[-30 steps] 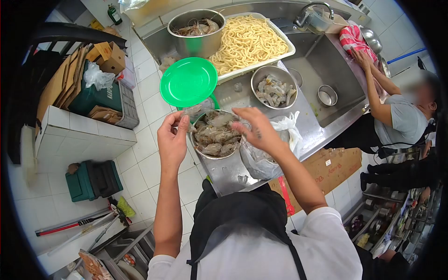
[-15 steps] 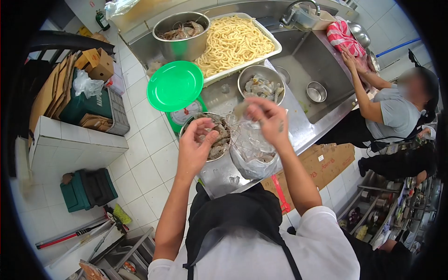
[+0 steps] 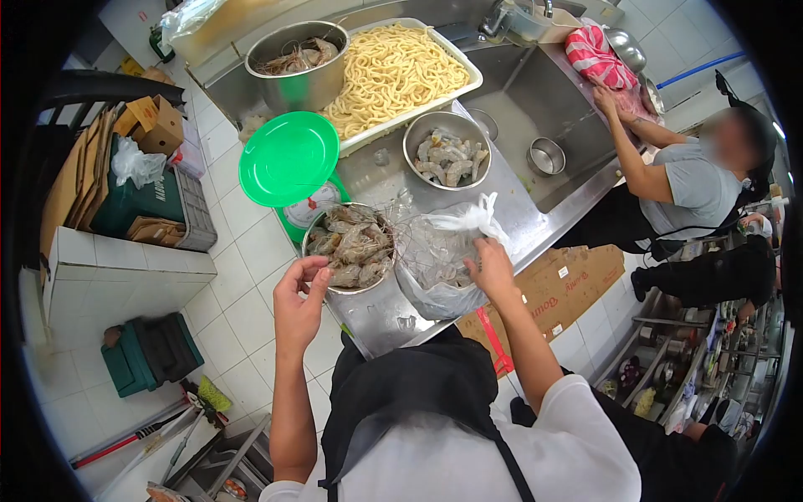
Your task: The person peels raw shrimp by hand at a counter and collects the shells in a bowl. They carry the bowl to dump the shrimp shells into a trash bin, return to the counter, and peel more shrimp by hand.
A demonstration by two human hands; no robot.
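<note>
A metal bowl of unpeeled shrimp (image 3: 358, 251) stands on the steel counter, long feelers hanging over its rim. My left hand (image 3: 301, 297) is beside the bowl's near left edge, thumb and fingers apart, holding nothing. To the right of the bowl sits a plastic bag (image 3: 439, 293) with clear-looking shells and feelers inside. My right hand (image 3: 493, 272) is at the bag's right rim, thumb and fingers seemingly closed on the plastic; the fingertips are partly hidden. Behind the bag is a metal bowl of peeled shrimp (image 3: 450, 159).
A green plate (image 3: 288, 159) tops a scale (image 3: 318, 201) at the left. Behind are a pot of shrimp (image 3: 297, 71) and a tray of thick noodles (image 3: 401, 75). The sink (image 3: 519, 100) lies right, where a co-worker (image 3: 686, 176) handles a red-and-white bag (image 3: 598, 58).
My right hand has left the peeled-shrimp bowl's near side and come down to the bag's right rim. My left hand has drawn back from the unpeeled shrimp. The camera view has shifted slightly.
</note>
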